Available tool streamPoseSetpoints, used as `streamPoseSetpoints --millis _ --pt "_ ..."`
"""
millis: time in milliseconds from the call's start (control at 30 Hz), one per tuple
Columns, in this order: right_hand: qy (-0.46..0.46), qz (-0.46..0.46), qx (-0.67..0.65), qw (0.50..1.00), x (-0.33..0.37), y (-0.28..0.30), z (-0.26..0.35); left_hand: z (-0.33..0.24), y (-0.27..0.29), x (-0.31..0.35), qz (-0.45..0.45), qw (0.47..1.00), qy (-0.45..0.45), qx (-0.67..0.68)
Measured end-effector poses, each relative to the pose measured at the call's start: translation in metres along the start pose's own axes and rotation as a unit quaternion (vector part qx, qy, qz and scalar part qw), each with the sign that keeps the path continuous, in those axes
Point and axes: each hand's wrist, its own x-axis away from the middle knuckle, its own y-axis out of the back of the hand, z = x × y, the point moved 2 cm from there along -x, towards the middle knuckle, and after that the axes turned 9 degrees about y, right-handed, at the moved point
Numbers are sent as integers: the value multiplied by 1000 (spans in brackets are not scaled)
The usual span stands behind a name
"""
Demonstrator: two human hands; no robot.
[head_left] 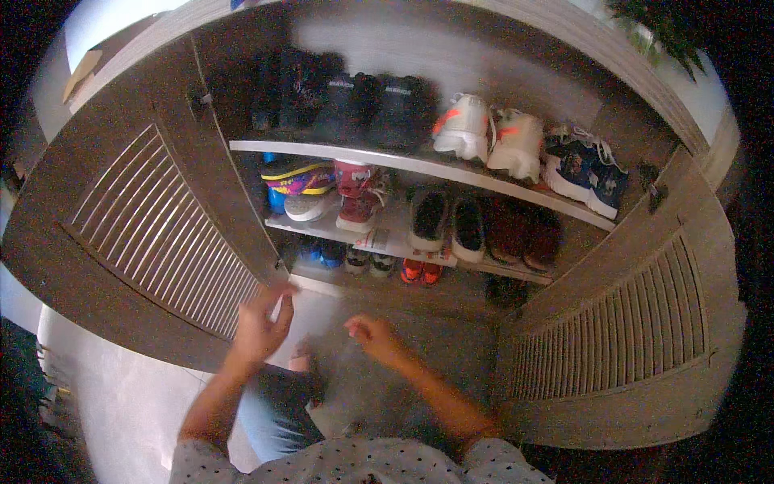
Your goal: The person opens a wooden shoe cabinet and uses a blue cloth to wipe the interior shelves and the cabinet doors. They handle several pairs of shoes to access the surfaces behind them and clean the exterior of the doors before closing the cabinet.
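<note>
My left hand (264,324) is raised beside the louvred left door (141,234) of a shoe cabinet. Its thumb and fingers are apart with nothing between them, and motion blurs the fingertips. Lower than the shelves, my right hand (376,340) hangs in the air, its fingers loosely bent with a small gap at the tips and no object seen in it. Neither hand touches a shoe. Nearest ahead are small orange-red shoes (421,272), small grey shoes (369,261) and blue shoes (321,252) at the bottom.
White sneakers (488,137), navy sneakers (585,171) and black shoes (355,105) stand on the top shelf (403,164). The middle shelf (403,244) bears red shoes (357,194), black slip-ons (447,222) and dark brown shoes (524,234). The louvred right door (621,323) stands ajar.
</note>
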Motion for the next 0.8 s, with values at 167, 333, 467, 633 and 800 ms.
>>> streamPoseSetpoints --millis 167,333,467,633,800 --pt "-20 86 130 988 3 17 15 -58 -11 -112 -24 980 -198 -5" --pt "-20 133 143 980 13 25 26 -85 -53 -215 -55 971 -227 -45" --pt "-28 142 174 974 20 21 6 -81 -83 -252 -61 988 -134 -37" --pt "18 143 230 962 17 32 29 -74 -100 -258 -58 993 -76 -63" --pt "-18 202 250 947 19 31 26 -76 -101 -249 -82 989 -120 -11"
